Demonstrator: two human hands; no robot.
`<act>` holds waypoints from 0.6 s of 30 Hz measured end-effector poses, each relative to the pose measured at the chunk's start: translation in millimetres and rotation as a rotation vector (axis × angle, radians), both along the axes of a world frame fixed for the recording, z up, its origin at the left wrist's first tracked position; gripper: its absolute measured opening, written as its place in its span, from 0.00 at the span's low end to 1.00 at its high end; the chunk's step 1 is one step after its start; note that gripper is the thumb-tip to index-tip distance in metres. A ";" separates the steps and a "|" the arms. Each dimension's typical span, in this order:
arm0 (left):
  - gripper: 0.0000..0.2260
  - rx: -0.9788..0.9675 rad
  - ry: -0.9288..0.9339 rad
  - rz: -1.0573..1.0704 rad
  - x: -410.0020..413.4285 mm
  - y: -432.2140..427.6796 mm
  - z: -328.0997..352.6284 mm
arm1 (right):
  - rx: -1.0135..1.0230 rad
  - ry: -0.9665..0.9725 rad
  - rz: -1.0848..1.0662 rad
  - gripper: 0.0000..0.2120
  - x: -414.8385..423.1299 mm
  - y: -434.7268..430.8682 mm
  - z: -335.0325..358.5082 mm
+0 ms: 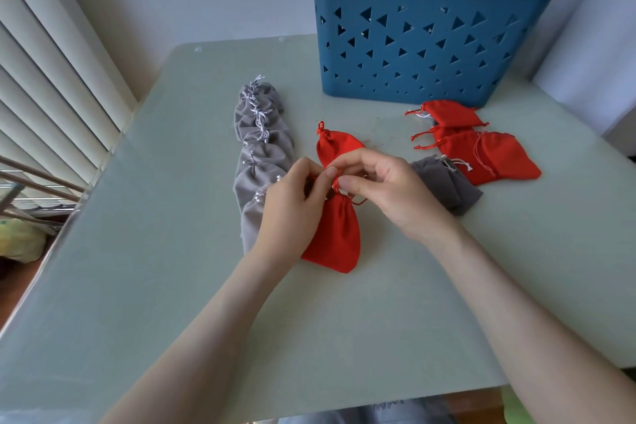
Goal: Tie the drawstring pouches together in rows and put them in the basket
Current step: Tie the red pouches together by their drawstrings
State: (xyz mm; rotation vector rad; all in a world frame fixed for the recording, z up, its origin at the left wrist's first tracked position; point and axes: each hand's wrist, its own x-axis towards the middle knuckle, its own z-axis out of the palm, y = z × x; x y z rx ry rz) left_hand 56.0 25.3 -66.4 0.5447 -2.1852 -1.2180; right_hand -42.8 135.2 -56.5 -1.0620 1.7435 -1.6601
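Note:
Two red drawstring pouches lie end to end at the table's middle: a near one and a far one. My left hand and my right hand meet between them, each pinching the red drawstring where the pouches join. A row of several grey pouches tied together with white cords lies to the left. A pile of loose red pouches lies to the right, with a loose grey pouch beside it. The blue basket stands at the back.
The pale green table ends at a left edge near white blinds. A white wall rises behind the basket. Grey clothing shows below the table's front edge.

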 end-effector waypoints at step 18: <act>0.10 0.091 0.114 -0.009 1.1 8.0 7.7 | -0.002 -0.062 -0.003 0.15 -3.9 -0.2 -1.5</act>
